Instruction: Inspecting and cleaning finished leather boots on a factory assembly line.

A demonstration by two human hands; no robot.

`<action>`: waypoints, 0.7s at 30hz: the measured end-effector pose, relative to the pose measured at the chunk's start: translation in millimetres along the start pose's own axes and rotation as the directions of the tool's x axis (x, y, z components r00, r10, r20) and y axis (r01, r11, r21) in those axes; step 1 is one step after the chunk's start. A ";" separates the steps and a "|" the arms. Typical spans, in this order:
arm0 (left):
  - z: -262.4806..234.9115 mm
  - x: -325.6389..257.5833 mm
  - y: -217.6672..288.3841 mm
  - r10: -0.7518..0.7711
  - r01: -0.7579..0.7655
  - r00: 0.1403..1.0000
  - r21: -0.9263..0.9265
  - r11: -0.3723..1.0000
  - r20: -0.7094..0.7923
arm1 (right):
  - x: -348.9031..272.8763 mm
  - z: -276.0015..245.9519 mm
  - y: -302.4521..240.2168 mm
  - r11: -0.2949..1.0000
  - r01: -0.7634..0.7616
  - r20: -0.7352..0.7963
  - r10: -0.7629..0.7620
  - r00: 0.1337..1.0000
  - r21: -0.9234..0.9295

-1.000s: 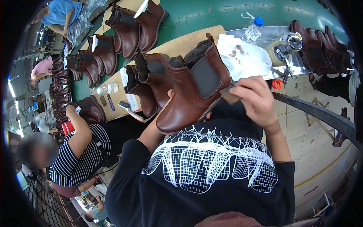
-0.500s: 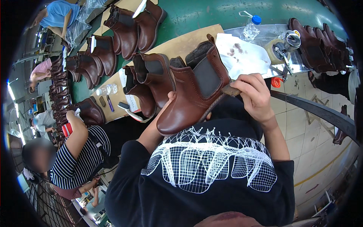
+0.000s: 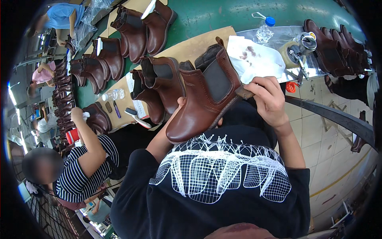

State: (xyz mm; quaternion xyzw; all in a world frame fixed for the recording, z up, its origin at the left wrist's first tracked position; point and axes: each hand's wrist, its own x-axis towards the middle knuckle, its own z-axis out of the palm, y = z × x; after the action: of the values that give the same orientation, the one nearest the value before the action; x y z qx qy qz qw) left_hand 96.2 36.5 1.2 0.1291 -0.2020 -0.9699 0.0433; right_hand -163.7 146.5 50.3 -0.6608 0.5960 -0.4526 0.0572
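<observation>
A brown leather ankle boot (image 3: 199, 101) with dark elastic side panels is tilted in front of my chest, toe toward the lower left. My left hand (image 3: 182, 102) grips it from beneath; the thumb shows at its left side, and most fingers are hidden behind the sole. Between thumb and fingers, my right hand (image 3: 267, 97) pinches a small, worn brown pad (image 3: 244, 93). The pad is at the boot's heel, near the sole edge; whether it presses on the leather I cannot tell.
Brown boots (image 3: 161, 75) stand just left. A white-handled brush (image 3: 137, 117), a purple pen (image 3: 116, 109) and a clear bottle (image 3: 113, 95) lie beyond. Ahead are a stained white cloth (image 3: 254, 59), a blue-capped bottle (image 3: 266, 30) and a spray gun (image 3: 298, 57). A striped-shirted co-worker (image 3: 85, 171) sits left.
My hands, the boot and the pad have shifted only slightly. The striped-shirted co-worker's arm has moved up toward the boots at the left.
</observation>
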 end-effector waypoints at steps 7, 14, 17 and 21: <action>-1.7 -3.0 -1.5 0.012 -0.011 1.000 -0.146 0.989 0.006 | 1.1 -7.4 -13.8 0.997 -0.041 0.004 0.041 0.999 0.061; -0.3 -8.1 8.7 -0.097 0.082 0.981 -0.093 0.992 -0.170 | -4.9 10.6 48.0 0.955 -0.297 -0.128 0.294 0.947 -0.004; -16.5 -4.5 4.3 -0.051 0.094 0.990 -0.336 0.937 0.134 | -0.8 21.8 63.0 0.946 -0.324 -0.140 0.318 0.938 -0.024; -10.9 1.5 13.0 -0.109 0.121 0.993 -0.287 0.950 0.054 | -29.5 59.2 144.3 0.863 -0.481 -0.044 0.492 0.869 0.153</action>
State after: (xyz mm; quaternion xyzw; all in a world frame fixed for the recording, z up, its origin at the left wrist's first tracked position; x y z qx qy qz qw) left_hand 98.0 20.2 -3.6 0.1146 -0.0506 -0.9921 0.0014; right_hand -227.0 103.0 -88.7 -0.4644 0.7127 -0.4900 0.1903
